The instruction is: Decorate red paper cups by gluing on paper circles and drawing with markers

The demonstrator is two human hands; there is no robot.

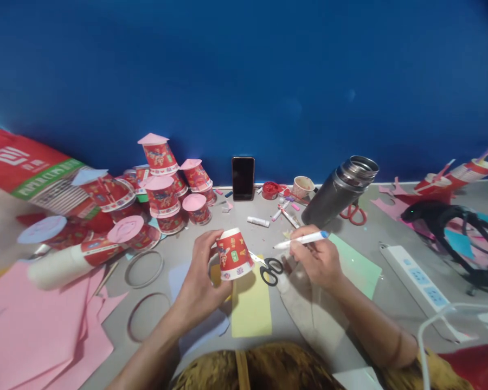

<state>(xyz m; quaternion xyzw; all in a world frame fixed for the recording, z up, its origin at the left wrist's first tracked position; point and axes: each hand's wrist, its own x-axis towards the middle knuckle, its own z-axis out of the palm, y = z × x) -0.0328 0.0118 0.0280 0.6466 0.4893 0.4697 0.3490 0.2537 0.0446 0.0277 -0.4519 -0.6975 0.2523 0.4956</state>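
A red patterned paper cup (pixel 233 255), upside down and slightly tilted, is held by my left hand (pixel 201 276), with fingers and thumb round its left side. My right hand (pixel 317 257) grips a white marker (pixel 301 240) with a blue end, its tip pointing left toward the cup. Between the hands, black-handled scissors (pixel 271 271) lie partly over a yellow paper sheet (pixel 252 311). Under the left arm is a blue paper sheet (pixel 205 331), and a green sheet (pixel 358 265) lies right of my right hand.
Stacked cups with pink paper tops (pixel 162 197) stand at the left, beside pink sheets (pixel 32 325) and two rings (pixel 144 269). A phone (pixel 243 179) stands against the blue wall. A dark flask (pixel 333 195), a power strip (pixel 417 279) and a black strapped device (pixel 443 222) are at the right.
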